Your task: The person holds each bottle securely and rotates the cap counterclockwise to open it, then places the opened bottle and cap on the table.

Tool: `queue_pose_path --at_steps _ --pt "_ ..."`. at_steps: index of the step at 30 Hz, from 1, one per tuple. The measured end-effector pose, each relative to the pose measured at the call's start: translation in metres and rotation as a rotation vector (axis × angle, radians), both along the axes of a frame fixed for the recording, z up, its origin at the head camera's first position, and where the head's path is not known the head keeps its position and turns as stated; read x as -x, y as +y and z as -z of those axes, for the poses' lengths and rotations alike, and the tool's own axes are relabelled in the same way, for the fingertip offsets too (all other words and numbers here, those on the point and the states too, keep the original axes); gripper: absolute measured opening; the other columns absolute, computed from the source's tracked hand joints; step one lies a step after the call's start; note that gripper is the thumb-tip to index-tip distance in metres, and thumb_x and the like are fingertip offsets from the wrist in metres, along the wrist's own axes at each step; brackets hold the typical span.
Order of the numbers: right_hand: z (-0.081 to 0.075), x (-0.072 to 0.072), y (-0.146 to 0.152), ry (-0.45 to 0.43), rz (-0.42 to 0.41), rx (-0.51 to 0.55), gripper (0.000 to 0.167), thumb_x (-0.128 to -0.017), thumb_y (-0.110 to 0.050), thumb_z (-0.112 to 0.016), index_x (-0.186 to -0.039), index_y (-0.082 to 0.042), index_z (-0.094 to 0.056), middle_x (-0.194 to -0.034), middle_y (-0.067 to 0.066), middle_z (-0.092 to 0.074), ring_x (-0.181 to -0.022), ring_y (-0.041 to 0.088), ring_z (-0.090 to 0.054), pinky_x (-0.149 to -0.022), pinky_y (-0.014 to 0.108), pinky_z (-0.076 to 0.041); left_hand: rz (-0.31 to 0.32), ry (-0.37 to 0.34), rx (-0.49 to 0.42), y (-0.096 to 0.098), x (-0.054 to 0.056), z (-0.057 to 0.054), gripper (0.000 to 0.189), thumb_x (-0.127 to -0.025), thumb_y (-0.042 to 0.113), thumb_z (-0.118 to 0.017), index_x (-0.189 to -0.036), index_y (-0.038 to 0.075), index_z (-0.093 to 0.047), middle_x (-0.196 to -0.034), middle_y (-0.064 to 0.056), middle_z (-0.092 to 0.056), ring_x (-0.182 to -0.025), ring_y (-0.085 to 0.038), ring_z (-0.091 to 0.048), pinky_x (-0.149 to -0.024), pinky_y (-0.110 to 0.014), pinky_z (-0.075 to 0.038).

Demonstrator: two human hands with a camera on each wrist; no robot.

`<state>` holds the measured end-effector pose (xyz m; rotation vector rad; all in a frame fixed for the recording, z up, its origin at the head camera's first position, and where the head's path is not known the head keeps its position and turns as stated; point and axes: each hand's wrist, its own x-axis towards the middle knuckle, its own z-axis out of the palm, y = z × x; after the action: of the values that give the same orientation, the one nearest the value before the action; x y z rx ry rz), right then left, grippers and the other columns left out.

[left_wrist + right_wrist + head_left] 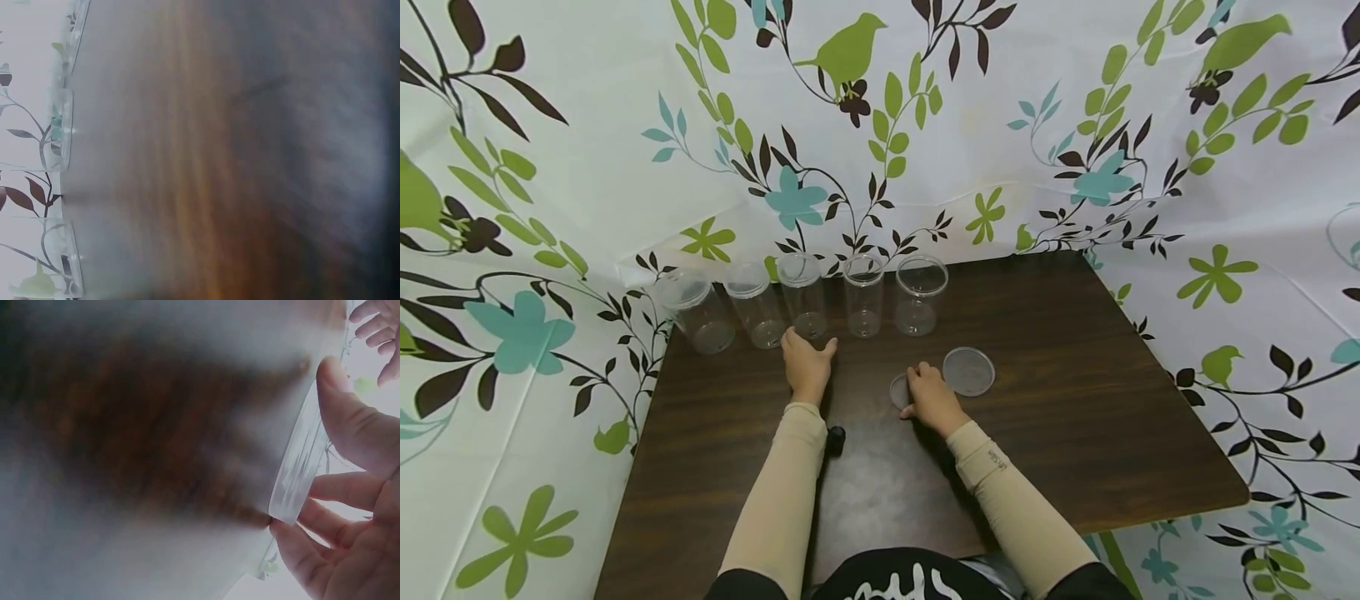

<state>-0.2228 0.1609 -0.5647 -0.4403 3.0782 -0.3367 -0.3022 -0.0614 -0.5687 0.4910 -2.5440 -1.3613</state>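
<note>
My right hand (934, 398) pinches a clear round lid (899, 391) by its edge, low over the table. In the right wrist view, thumb and fingers sit at opposite ends of this lid (299, 453). A larger clear lid (968, 372) lies flat just beyond that hand. My left hand (807, 367) is in front of the middle clear jar (802, 292), its fingers relaxed and thumb apart. Left of that jar stand a lidded jar (756, 304) and a wider one (695, 308); to its right are a narrow open-topped jar (864, 292) and a wider one (921, 292).
The dark wooden table (1075, 417) meets a patterned cloth (970, 125) behind the jars and at the sides. A small black object (836, 441) shows beside the left forearm. In the left wrist view, jar bases (65, 131) line the left edge; the tabletop is blurred.
</note>
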Motion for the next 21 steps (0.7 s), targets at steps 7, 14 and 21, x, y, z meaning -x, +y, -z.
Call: queue_pose_path --at_steps 7,14,21 --pt "-0.002 0.0 0.003 -0.117 0.041 0.138 0.091 -0.076 -0.027 -0.091 -0.142 0.015 -0.044 -0.132 0.032 -0.049 -0.121 0.046 -0.049 -0.1 0.05 -0.048 -0.014 0.022 -0.067 0.002 0.01 -0.004 0.1 -0.087 0.03 -0.083 -0.157 -0.001 -0.018 -0.162 -0.021 -0.022 -0.145 -0.04 -0.033 -0.108 -0.055 -0.039" --pt "0.002 0.002 0.003 -0.173 0.076 0.278 0.087 -0.076 -0.016 -0.091 -0.141 0.017 -0.043 -0.13 0.031 -0.046 -0.12 0.045 -0.044 -0.101 0.051 -0.045 -0.037 0.001 -0.085 0.002 0.017 -0.009 0.103 -0.085 0.032 -0.084 -0.159 0.005 -0.017 -0.164 -0.016 -0.021 -0.142 -0.04 -0.037 -0.096 -0.063 -0.045" --pt "0.007 0.003 0.004 -0.192 0.117 0.338 0.091 -0.075 -0.015 -0.092 -0.145 0.013 -0.042 -0.125 0.027 -0.045 -0.115 0.042 -0.044 -0.099 0.05 -0.046 -0.068 -0.02 -0.12 0.003 0.027 -0.008 0.108 -0.083 0.034 -0.085 -0.161 0.011 -0.014 -0.166 -0.012 -0.02 -0.147 -0.037 -0.031 -0.098 -0.068 -0.042"
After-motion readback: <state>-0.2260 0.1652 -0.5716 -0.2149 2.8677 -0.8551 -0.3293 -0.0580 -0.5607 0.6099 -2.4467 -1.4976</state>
